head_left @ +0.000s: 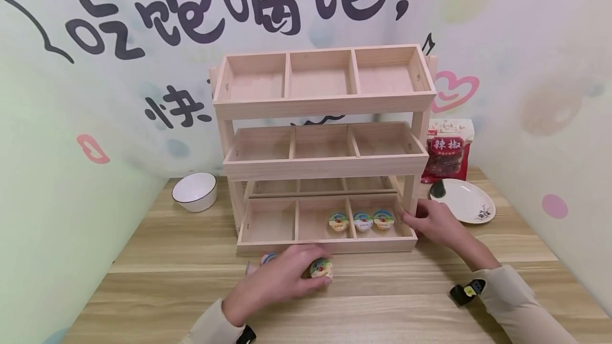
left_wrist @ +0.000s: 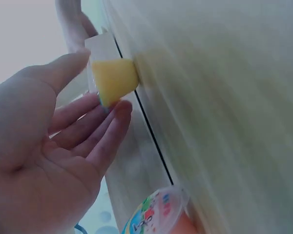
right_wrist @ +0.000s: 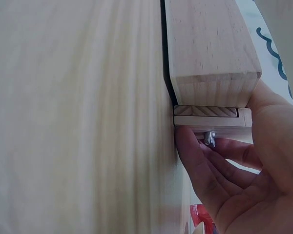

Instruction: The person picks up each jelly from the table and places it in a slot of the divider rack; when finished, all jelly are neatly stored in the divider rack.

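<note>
A three-tier wooden shelf (head_left: 322, 168) stands on the table. On its bottom tier, one jelly cup (head_left: 338, 222) sits in the middle compartment; a white-looking cup (head_left: 363, 222) and another cup (head_left: 383, 220) share the right one. My left hand (head_left: 282, 275) is in front of that tier, thumb and fingers spread on either side of a yellow jelly cup (left_wrist: 115, 80) standing on the table. A reddish jelly cup (left_wrist: 158, 214) lies near that hand, partly hidden in the head view. My right hand (head_left: 442, 224) grips the bottom tier's right end, fingers beside a metal bolt (right_wrist: 209, 139).
At the back left stands a white bowl (head_left: 195, 191). To the shelf's right are a white plate (head_left: 470, 203) with a dark patterned edge and a red-and-white food bag (head_left: 447, 153). Painted walls (head_left: 119, 94) close in behind and at both sides.
</note>
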